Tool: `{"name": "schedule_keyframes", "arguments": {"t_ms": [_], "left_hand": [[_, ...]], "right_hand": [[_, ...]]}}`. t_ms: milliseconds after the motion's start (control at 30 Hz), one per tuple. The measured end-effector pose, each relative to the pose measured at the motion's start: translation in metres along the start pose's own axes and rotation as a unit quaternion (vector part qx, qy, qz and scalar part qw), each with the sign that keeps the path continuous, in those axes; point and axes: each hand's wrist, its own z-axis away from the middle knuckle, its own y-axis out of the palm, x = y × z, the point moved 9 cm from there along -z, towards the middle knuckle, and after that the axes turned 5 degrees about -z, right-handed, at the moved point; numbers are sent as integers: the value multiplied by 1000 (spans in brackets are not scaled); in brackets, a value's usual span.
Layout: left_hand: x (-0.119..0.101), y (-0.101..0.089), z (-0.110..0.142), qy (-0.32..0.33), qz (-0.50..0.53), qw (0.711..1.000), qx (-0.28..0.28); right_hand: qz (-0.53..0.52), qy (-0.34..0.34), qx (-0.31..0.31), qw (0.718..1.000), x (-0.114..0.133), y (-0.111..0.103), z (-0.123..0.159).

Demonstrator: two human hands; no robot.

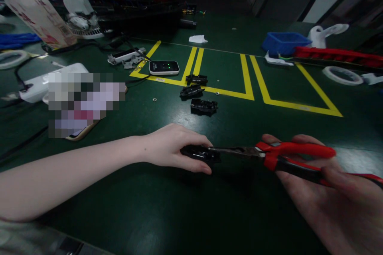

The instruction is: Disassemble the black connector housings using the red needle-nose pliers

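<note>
My left hand (172,147) rests on the green table (167,207), fingers closed round a small black plastic part (200,154). In my right hand (326,191) I grip red-handled pliers (287,157); their dark metal jaws reach left and touch the black part. Three more black parts lie farther back: one on the yellow tape line (196,79), one just below it (191,91), and one nearer me (204,106).
Yellow tape lines (248,83) mark boxes on the table. A white device with green lights (164,67) lies at the back left, near cables and a blurred phone (83,103). A blue bin (284,43) and red strip (338,56) sit at the back right, with tape rolls (342,75).
</note>
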Motion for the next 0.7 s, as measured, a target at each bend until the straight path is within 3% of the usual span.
{"name": "schedule_keyframes", "arguments": {"t_ms": [167, 400, 700], "left_hand": [[-2, 1, 1, 8, 11, 1000, 6], [-3, 1, 0, 26, 20, 999, 8], [1, 1, -3, 2, 19, 1000, 19]], "right_hand": [[-4, -23, -15, 1000, 4, -8, 0], [-5, 1, -29, 1000, 5, -10, -7], [18, -42, 43, 998, 7, 8, 1]]}}
